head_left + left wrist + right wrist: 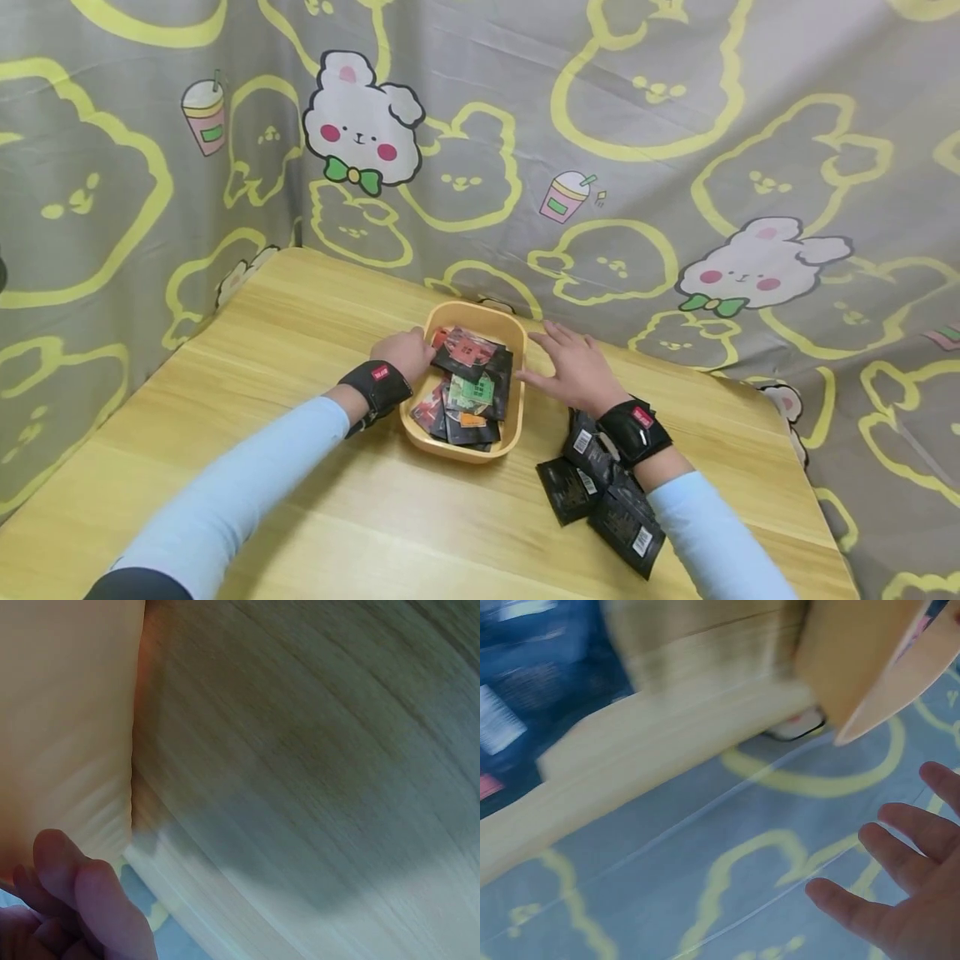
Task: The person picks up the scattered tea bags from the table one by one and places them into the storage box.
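Observation:
A yellow-orange plastic basket (516,417) stands on the wooden table, holding several flat sachets (468,387) with red, green and orange labels on black. My left hand (405,354) grips the basket's left rim. Its curled fingers (105,900) lie against the outer wall in the left wrist view, while the thumb is hidden. Beside the opposite rim, my right hand (576,371) is spread and holds nothing, its thumb close to the edge. In the right wrist view its fingers (896,859) are apart and straight. Below that hand lies a loose pile of black sachets (626,521), with white barcode labels.
The wooden table (337,517) extends in front of the basket and to both sides. A grey curtain (480,75) with cartoon rabbits and yellow outlines hangs along the table's back edge, close behind the basket, and down its sides.

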`<act>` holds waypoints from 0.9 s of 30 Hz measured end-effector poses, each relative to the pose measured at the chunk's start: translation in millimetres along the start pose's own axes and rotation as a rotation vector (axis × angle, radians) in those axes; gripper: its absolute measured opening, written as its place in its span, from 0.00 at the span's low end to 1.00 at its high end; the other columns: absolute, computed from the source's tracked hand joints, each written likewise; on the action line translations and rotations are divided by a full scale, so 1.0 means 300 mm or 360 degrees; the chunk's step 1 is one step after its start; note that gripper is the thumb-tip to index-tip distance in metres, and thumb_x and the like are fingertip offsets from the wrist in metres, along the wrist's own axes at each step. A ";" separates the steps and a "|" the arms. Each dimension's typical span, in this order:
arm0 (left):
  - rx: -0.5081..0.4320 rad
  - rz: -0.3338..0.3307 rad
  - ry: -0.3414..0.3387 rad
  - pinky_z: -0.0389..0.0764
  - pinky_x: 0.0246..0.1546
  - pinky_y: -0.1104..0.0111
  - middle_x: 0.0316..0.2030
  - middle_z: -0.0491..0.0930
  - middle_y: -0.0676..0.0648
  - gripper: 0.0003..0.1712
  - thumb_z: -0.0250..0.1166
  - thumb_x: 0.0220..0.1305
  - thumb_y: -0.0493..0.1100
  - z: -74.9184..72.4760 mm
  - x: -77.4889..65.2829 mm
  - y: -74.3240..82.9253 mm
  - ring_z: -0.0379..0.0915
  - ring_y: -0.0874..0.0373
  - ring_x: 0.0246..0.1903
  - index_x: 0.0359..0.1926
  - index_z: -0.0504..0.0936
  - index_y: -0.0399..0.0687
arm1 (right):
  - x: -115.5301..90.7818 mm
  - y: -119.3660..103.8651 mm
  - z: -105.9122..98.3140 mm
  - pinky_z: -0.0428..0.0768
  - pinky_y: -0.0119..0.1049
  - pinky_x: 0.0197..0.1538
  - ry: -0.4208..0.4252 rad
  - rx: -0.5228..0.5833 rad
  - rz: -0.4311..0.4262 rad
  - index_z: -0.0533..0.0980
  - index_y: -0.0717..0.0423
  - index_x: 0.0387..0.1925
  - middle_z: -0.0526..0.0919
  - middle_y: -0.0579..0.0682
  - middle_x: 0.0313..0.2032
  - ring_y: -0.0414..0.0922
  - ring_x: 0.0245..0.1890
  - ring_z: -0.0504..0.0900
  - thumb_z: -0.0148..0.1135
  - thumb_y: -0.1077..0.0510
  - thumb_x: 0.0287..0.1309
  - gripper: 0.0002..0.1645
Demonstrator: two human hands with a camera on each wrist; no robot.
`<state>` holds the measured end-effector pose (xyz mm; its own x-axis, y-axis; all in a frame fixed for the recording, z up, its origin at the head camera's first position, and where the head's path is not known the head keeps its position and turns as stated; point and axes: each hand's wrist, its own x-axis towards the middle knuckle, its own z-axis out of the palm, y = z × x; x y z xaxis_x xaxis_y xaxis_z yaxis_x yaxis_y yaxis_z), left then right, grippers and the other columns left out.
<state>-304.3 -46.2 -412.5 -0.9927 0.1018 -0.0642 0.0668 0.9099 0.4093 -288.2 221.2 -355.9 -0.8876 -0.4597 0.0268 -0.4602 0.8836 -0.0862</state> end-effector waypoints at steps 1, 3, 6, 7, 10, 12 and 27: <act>0.0003 0.0009 0.0006 0.69 0.20 0.64 0.22 0.76 0.44 0.17 0.50 0.68 0.48 0.001 0.000 -0.003 0.73 0.51 0.21 0.37 0.76 0.38 | -0.016 0.018 0.000 0.56 0.65 0.63 0.0012 0.0002 0.0019 0.65 0.52 0.64 0.60 0.61 0.68 0.60 0.67 0.60 0.56 0.32 0.54 0.43; 0.0010 0.0020 0.0015 0.68 0.20 0.64 0.22 0.75 0.44 0.17 0.50 0.67 0.48 0.003 0.002 -0.008 0.73 0.51 0.21 0.37 0.76 0.38 | -0.048 0.057 0.002 0.57 0.65 0.62 0.0017 0.0002 0.0063 0.66 0.53 0.64 0.61 0.62 0.67 0.61 0.66 0.61 0.57 0.34 0.54 0.42; 0.0029 0.0027 0.0028 0.69 0.20 0.63 0.22 0.75 0.43 0.17 0.49 0.67 0.49 0.008 0.005 -0.016 0.74 0.50 0.21 0.37 0.75 0.38 | -0.099 0.118 0.014 0.56 0.66 0.61 -0.0011 0.0008 0.0142 0.66 0.54 0.64 0.61 0.63 0.67 0.62 0.66 0.61 0.57 0.35 0.56 0.41; 0.0029 0.0025 0.0034 0.69 0.20 0.63 0.22 0.75 0.43 0.17 0.49 0.67 0.49 0.009 0.006 -0.017 0.74 0.50 0.21 0.37 0.75 0.38 | -0.116 0.140 0.020 0.56 0.66 0.61 -0.0025 0.0007 0.0169 0.65 0.54 0.64 0.61 0.64 0.67 0.62 0.65 0.61 0.57 0.36 0.56 0.41; 0.0033 0.0026 0.0031 0.69 0.20 0.63 0.22 0.75 0.43 0.17 0.49 0.67 0.49 0.012 0.010 -0.018 0.73 0.50 0.21 0.37 0.75 0.38 | -0.170 0.198 0.038 0.59 0.67 0.58 -0.0077 0.0007 0.0243 0.65 0.56 0.64 0.61 0.66 0.66 0.64 0.64 0.63 0.57 0.37 0.57 0.40; 0.0026 0.0025 0.0026 0.68 0.20 0.64 0.21 0.74 0.44 0.17 0.49 0.67 0.49 0.015 0.013 -0.017 0.72 0.50 0.21 0.36 0.75 0.38 | -0.205 0.228 0.051 0.64 0.65 0.54 -0.0108 0.0004 0.0268 0.66 0.57 0.63 0.61 0.68 0.65 0.65 0.60 0.67 0.58 0.39 0.57 0.39; -0.0024 -0.0009 0.0009 0.65 0.18 0.65 0.21 0.75 0.45 0.16 0.49 0.65 0.49 0.026 0.029 -0.023 0.71 0.51 0.19 0.33 0.75 0.41 | -0.251 0.277 0.152 0.66 0.61 0.57 -0.0330 0.0114 0.0232 0.75 0.56 0.55 0.67 0.67 0.62 0.65 0.60 0.68 0.50 0.51 0.66 0.21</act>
<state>-312.7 -48.6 -423.0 -0.9937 0.0943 -0.0613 0.0598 0.9043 0.4227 -258.9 325.2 -410.4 -0.9189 -0.3428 -0.1950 -0.3187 0.9367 -0.1450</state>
